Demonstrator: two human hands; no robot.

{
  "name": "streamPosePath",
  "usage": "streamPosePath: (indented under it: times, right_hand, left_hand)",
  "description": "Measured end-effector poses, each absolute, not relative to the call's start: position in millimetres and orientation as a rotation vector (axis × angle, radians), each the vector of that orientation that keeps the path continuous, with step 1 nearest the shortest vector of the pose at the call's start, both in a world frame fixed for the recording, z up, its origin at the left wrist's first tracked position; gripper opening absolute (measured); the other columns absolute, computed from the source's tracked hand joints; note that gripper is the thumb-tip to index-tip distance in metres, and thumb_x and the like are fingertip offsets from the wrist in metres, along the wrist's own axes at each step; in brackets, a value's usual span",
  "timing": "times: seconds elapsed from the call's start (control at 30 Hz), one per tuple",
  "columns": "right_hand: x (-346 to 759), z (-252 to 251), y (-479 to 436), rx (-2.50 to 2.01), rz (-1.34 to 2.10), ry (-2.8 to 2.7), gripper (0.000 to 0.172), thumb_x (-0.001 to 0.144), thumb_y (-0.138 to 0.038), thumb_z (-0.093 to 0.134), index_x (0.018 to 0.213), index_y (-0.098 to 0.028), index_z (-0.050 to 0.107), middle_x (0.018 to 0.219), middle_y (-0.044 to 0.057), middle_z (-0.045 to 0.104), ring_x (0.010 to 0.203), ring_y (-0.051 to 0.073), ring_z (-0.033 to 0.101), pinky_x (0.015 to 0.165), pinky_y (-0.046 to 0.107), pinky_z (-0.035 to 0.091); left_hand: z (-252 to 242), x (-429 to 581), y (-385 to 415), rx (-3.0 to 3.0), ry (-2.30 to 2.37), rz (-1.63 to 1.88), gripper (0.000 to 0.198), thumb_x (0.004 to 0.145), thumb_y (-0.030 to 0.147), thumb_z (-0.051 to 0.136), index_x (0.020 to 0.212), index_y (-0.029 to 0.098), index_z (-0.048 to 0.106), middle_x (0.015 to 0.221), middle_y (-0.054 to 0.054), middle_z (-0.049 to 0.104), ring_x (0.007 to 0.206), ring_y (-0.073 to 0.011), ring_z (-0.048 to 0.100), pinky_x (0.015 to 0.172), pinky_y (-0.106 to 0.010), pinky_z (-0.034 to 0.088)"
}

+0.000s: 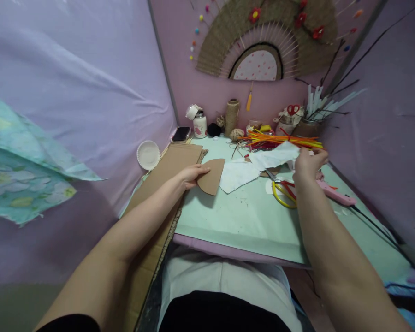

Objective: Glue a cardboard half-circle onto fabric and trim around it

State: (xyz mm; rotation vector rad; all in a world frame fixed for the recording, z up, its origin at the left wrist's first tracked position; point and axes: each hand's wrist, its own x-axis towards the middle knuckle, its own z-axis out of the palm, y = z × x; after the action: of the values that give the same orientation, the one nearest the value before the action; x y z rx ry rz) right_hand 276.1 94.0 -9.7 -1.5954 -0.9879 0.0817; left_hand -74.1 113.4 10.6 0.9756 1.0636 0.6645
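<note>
My left hand pinches a brown cardboard cut-out with a rounded edge, held just above the pale green table top. My right hand is closed on a piece of white fabric and lifts it over the table. A second white fabric piece lies flat between the two hands. Yellow-handled scissors rest just left of my right wrist.
A long cardboard sheet lies along the table's left edge. A pink glue gun sits at the right. At the back stand coloured sticks, a twine spool, a white bottle, a phone and a white bowl.
</note>
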Motion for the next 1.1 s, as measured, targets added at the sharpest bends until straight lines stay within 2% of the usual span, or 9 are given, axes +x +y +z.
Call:
streamPosePath:
  times: [0.07,0.17,0.23,0.33,0.47,0.67,0.83,0.97,1.1]
  right_hand:
    - [264.9,-19.8,74.9,-1.671,0.064,-1.208,0.026,0.094,-0.024,0.053,0.116,-0.014,0.062,0.118,0.015,0.063,0.103,0.026,0.060,0.091,0.047,0.048]
    - [233.1,-32.4,53.9,-1.628,0.194,-1.706,0.022,0.077,-0.018,0.067,0.099,-0.019,0.069,0.099,0.007,0.069,0.090,0.023,0.063,0.083,0.037,0.050]
    - [211.1,-35.7,48.5,-1.540,0.226,-2.012,0.026,0.071,-0.010,0.069,0.095,-0.022,0.070,0.102,0.005,0.071,0.097,0.022,0.063,0.086,0.032,0.048]
    - [187.0,-33.3,49.4,-1.511,0.151,-2.266,0.023,0.074,-0.003,0.062,0.088,-0.020,0.070,0.103,0.010,0.071,0.102,0.025,0.061,0.085,0.033,0.045]
    - [165.7,-23.9,41.7,-1.582,0.016,-2.410,0.017,0.085,-0.008,0.056,0.079,-0.017,0.068,0.090,0.015,0.069,0.091,0.028,0.061,0.073,0.035,0.041]
    - [140.8,-12.5,-20.7,-1.581,-0.015,-2.553,0.011,0.086,-0.014,0.059,0.081,-0.019,0.067,0.086,0.013,0.069,0.082,0.028,0.061,0.066,0.036,0.039]
    - [148.0,-22.6,-60.7,-1.529,0.116,-2.404,0.014,0.091,-0.026,0.060,0.102,-0.020,0.065,0.105,0.013,0.068,0.097,0.029,0.061,0.080,0.039,0.048]
    - [152.1,-39.6,-70.9,-1.511,0.185,-2.305,0.016,0.093,-0.027,0.058,0.106,-0.020,0.064,0.112,0.013,0.065,0.105,0.030,0.059,0.088,0.044,0.050]
    - [149.2,-50.5,-75.4,-1.502,0.173,-2.224,0.017,0.094,-0.026,0.056,0.108,-0.021,0.063,0.118,0.013,0.064,0.110,0.031,0.057,0.092,0.046,0.050]
  left_hand:
    - [9.6,-72.2,117.3,0.957,1.069,0.681,0.013,0.081,0.016,0.073,0.093,0.016,0.067,0.100,-0.011,0.076,0.101,-0.0231,0.072,0.095,-0.040,0.058]
    - [8.0,-68.4,120.0,0.949,1.082,0.680,0.013,0.082,0.017,0.071,0.095,0.018,0.067,0.099,-0.010,0.077,0.103,-0.0233,0.071,0.094,-0.039,0.058]
    - [7.9,-67.1,119.5,0.951,1.086,0.675,0.017,0.082,0.018,0.071,0.098,0.018,0.067,0.099,-0.009,0.077,0.103,-0.0238,0.071,0.094,-0.040,0.058]
    - [10.0,-69.2,118.0,0.957,1.088,0.684,0.022,0.080,0.020,0.073,0.100,0.018,0.068,0.102,-0.010,0.076,0.104,-0.0248,0.071,0.095,-0.040,0.057]
    - [14.8,-78.7,117.9,0.971,1.091,0.711,0.017,0.080,0.021,0.072,0.097,0.020,0.069,0.102,-0.009,0.077,0.109,-0.0255,0.069,0.097,-0.040,0.055]
    - [21.1,-88.6,112.6,1.086,1.012,0.634,0.023,0.075,0.025,0.077,0.095,0.018,0.069,0.098,-0.008,0.076,0.094,-0.0218,0.071,0.086,-0.035,0.056]
    - [26.9,-61.9,110.0,1.364,0.934,0.352,0.032,0.069,0.029,0.082,0.096,0.019,0.069,0.091,-0.004,0.075,0.085,-0.0186,0.070,0.075,-0.028,0.054]
    - [22.0,-20.5,119.9,1.786,1.013,0.274,0.037,0.069,0.030,0.081,0.102,0.020,0.069,0.088,-0.003,0.075,0.082,-0.0196,0.069,0.071,-0.028,0.052]
    - [8.4,8.6,124.8,1.899,1.020,0.246,0.033,0.067,0.030,0.081,0.097,0.020,0.072,0.089,-0.002,0.075,0.083,-0.0208,0.069,0.070,-0.027,0.051]
